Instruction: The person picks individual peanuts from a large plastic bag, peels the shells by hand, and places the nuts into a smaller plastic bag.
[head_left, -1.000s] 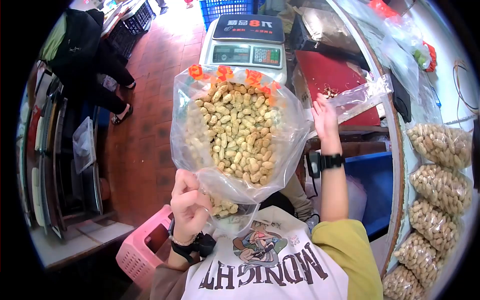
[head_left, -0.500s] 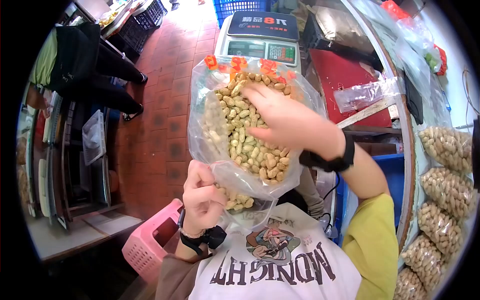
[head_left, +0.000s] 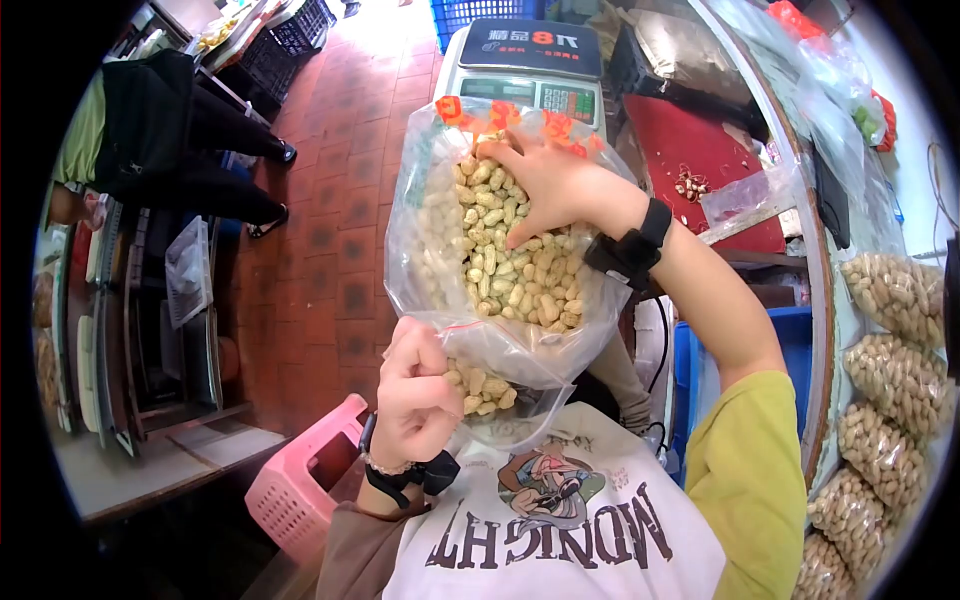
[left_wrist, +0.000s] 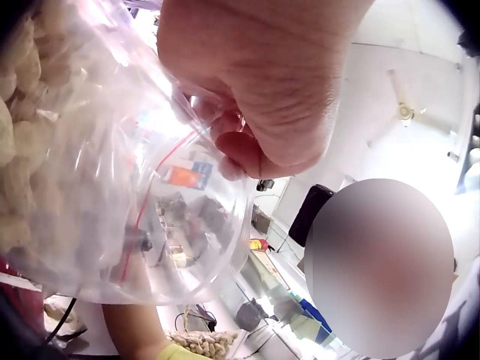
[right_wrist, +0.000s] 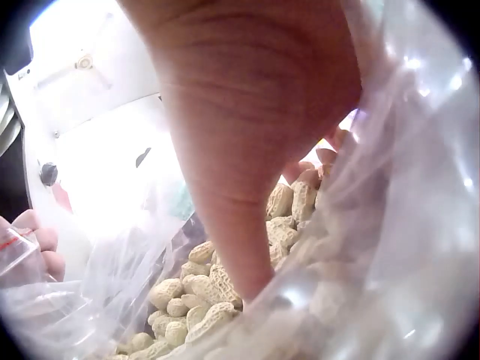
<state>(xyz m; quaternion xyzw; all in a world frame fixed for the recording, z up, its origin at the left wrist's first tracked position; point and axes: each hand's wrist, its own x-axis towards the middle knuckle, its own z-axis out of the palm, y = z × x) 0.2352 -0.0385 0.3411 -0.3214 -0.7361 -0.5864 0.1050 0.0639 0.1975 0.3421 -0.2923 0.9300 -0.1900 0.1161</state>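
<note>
My left hand [head_left: 418,388] has its fingers curled, gripping the edge of a small clear bag [head_left: 530,428] with a red seal line; some peanuts [head_left: 482,392] lie in its lower part. Beyond it stands a large clear bag [head_left: 415,265] with orange lettering, full of peanuts [head_left: 505,275]. My right hand [head_left: 575,190] is inside that bag's mouth, thumb and fingers spread apart and touching the peanuts. In the right wrist view the thumb of that hand [right_wrist: 255,112] goes down among the peanuts [right_wrist: 202,296]; its fingertips are partly hidden.
A scale [head_left: 530,60] stands behind the large bag. Filled peanut bags [head_left: 895,375] line the right counter. A red board [head_left: 680,150] with scraps and a blue bin [head_left: 790,345] are at right; a pink stool [head_left: 300,500] is at lower left. A person [head_left: 150,140] stands at upper left.
My right hand has come from beside the large bag into its mouth, over the peanuts, and its fingers have spread. My left hand keeps its grip on the small bag.
</note>
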